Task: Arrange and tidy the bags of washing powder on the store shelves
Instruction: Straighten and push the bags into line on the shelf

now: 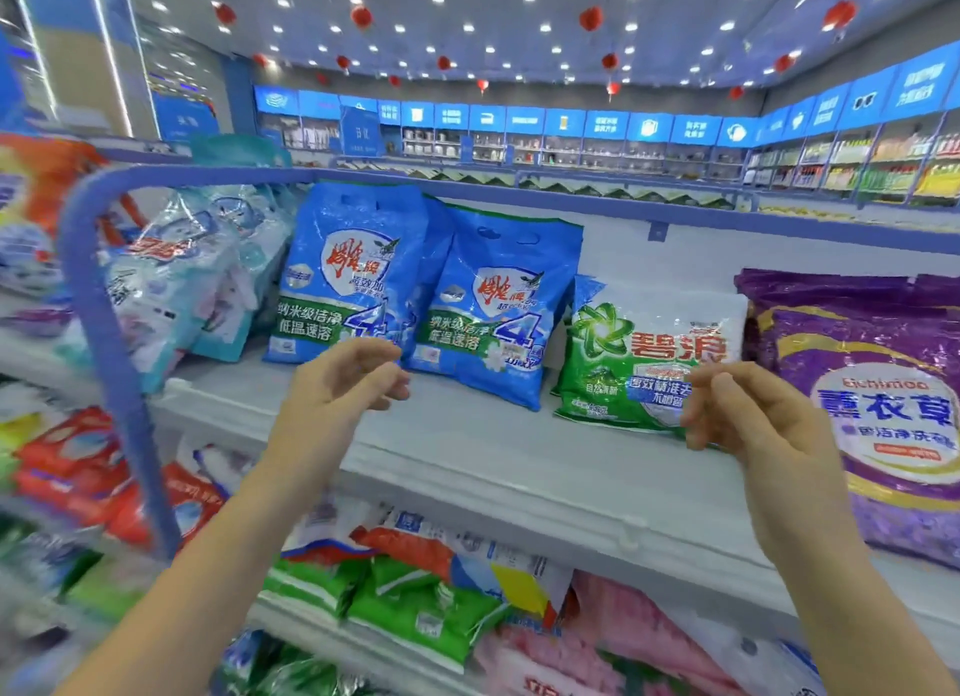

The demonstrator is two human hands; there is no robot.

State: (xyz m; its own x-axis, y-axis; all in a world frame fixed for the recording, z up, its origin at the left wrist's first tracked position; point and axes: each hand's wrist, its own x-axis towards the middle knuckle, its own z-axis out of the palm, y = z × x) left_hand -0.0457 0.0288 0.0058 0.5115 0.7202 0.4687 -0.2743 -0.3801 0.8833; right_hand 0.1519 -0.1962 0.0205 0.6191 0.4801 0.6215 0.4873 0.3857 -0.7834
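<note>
On the pale grey upper shelf (467, 435), two glossy blue plastic bags of washing powder (363, 274) are propped side by side, leaning back and overlapping; just to their right a green-and-white bag (623, 352) is slumped lower, and a large purple bag (872, 394) is stood at the far right. Both grips are released: the left hand (337, 389) is held empty before the blue bags, the right hand (748, 415) empty before the green one, and contact cannot be told. The bags are judged heavy for their size, soft and shifting, with slick film. They are best gripped at both side edges or supported underneath, not by the thin top seam.
</note>
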